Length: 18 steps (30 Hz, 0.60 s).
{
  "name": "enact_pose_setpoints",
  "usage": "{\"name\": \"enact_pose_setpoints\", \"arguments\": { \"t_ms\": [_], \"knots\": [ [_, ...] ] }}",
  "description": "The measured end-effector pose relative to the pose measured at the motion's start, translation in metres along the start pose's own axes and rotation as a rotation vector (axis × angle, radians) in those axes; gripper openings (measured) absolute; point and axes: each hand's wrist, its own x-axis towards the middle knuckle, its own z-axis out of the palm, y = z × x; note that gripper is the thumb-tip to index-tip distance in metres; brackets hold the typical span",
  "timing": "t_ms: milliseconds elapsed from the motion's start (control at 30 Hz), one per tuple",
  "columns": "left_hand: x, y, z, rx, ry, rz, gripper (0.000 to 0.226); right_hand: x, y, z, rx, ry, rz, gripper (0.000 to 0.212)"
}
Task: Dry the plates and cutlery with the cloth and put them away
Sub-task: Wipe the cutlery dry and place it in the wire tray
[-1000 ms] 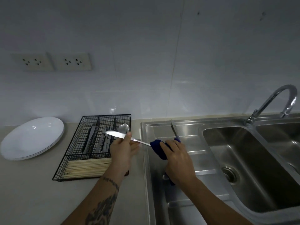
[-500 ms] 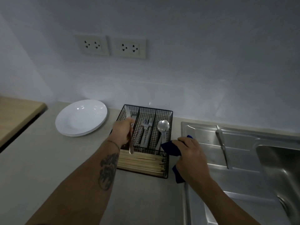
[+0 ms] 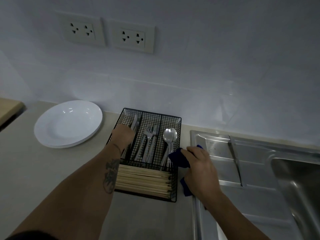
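Note:
My left hand [image 3: 123, 135] reaches into the left compartment of the black wire cutlery tray [image 3: 152, 113] and holds a table knife [image 3: 134, 122] down among the other knives; its fingers are hidden behind the back of the hand. Forks [image 3: 149, 135] fill the middle compartment and spoons [image 3: 170, 135] the right one. My right hand [image 3: 200, 168] grips a bunched dark blue cloth [image 3: 178, 159] just right of the tray, at the sink's edge. Another knife [image 3: 235, 158] lies on the steel drainboard [image 3: 216, 153]. White plates [image 3: 69, 123] sit stacked left of the tray.
Wooden chopsticks [image 3: 143, 181] lie across the tray's front section. The sink basin [image 3: 297, 179] drops away at the far right. Two wall sockets [image 3: 133, 38] sit above the counter. A wooden surface [image 3: 8, 106] ends at the left edge.
My left hand carried the knife from over the sink to the tray and lowered it into the left compartment. My right hand with the cloth stayed near the sink edge. The view swung left.

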Motion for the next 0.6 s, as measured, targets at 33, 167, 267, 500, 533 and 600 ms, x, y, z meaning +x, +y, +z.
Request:
{"name": "enact_pose_setpoints", "arguments": {
  "t_ms": [33, 167, 267, 500, 533, 600],
  "knots": [
    [-0.004, -0.001, 0.002, 0.031, 0.001, 0.038, 0.022, 0.000, 0.001, 0.001, 0.002, -0.005, 0.008, 0.072],
    [-0.020, -0.004, 0.005, 0.101, 0.028, 0.133, 0.031, -0.005, 0.009, 0.000, 0.025, -0.009, 0.045, 0.069],
    [-0.030, -0.006, 0.005, 0.140, 0.028, 0.184, 0.025, -0.011, 0.016, -0.007, 0.032, -0.007, 0.055, 0.067],
    [-0.087, 0.016, 0.015, 0.123, 0.202, 0.368, 0.024, -0.037, 0.038, -0.032, 0.093, 0.029, 0.093, 0.059],
    [-0.096, 0.022, 0.021, 0.102, 0.219, 0.407, 0.021, -0.042, 0.042, -0.036, 0.096, 0.034, 0.097, 0.058],
    [-0.119, 0.037, 0.036, 0.072, 0.216, 0.446, 0.021, -0.054, 0.053, -0.046, 0.100, 0.049, 0.124, 0.059]
  ]
}}
